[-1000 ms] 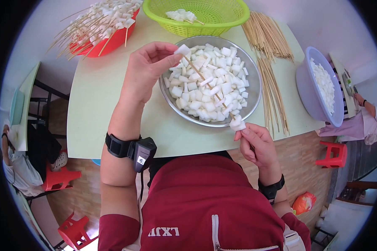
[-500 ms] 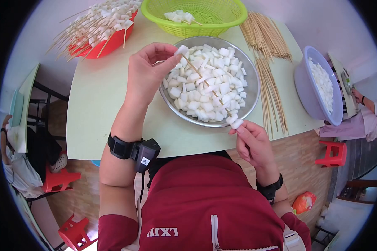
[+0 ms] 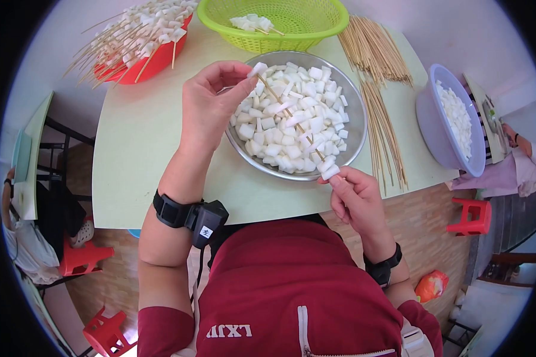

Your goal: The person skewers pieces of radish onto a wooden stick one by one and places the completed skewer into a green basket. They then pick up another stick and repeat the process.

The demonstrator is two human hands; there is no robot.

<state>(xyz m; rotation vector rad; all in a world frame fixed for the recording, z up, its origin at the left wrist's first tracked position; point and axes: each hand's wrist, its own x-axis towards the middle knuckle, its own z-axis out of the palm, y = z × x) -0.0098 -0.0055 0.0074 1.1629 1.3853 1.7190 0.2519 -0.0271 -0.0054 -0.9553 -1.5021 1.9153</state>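
A thin wooden skewer (image 3: 274,93) runs slantwise over a steel bowl (image 3: 363,127) heaped with white cut chunks (image 3: 304,107). My left hand (image 3: 211,98) is closed in a pinch on a white chunk (image 3: 258,69) at the skewer's upper end. At the lower end, near the bowl's front rim, two white chunks (image 3: 328,170) sit together on the skewer. The thumb and fingers of my right hand (image 3: 357,196) pinch the outer one of these. The middle of the skewer lies over the heap, bare wood showing in places.
Behind the bowl is a green basket (image 3: 274,41) with a few skewered pieces. A red bowl (image 3: 155,64) of filled skewers stands back left. Loose skewers (image 3: 375,50) lie to the right, beside a purple basin (image 3: 432,128) of white chunks. Other people sit at both sides.
My right hand, with the chunks at the lower end, has shifted slightly up and left. My left hand keeps its pinch in nearly the same place. The whole view has drifted a little.
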